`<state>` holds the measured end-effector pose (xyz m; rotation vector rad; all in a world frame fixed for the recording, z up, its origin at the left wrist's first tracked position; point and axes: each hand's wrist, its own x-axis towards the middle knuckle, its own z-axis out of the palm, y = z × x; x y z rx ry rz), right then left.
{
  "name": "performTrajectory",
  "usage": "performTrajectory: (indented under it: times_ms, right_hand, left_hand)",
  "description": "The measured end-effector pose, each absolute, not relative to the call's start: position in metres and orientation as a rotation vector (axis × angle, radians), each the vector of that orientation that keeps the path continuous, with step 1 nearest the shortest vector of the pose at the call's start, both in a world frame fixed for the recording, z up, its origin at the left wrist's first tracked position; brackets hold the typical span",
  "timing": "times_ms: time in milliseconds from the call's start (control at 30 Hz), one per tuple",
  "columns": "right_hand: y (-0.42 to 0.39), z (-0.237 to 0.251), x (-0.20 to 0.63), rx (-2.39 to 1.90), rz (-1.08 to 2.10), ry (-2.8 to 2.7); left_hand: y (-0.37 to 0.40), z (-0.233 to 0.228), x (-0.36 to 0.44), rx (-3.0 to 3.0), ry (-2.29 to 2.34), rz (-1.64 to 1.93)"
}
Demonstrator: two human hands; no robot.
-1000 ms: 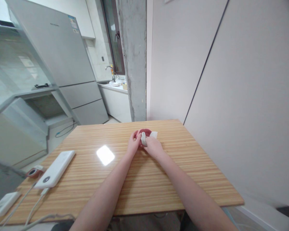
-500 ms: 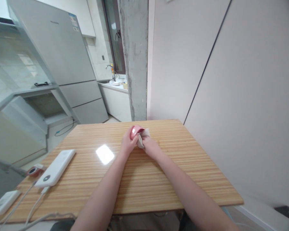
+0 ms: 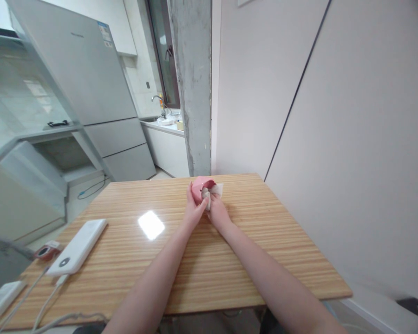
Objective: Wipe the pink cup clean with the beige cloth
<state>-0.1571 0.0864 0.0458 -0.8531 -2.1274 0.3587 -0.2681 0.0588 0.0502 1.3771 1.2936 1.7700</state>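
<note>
Left hand (image 3: 194,209) of ours grips the pink cup (image 3: 199,189), tilted, above the far part of the table (image 3: 209,260). Our right hand (image 3: 218,212), just beside it, pinches a white cloth (image 3: 212,192) against the cup's opening, which faces right.

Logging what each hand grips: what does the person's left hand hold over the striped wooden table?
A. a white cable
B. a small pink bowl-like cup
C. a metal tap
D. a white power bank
B: the left hand grips the small pink cup, while the right hand presses a white cloth into it.
</note>
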Motion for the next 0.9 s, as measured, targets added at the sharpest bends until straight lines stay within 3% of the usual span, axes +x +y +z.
performTrajectory:
  times_ms: [900]
  right_hand:
    - [0.093,0.046,-0.159,-0.697,0.355,-2.282]
  left_hand:
    - [0.05,0.064,-0.284,1.596,1.622,1.699]
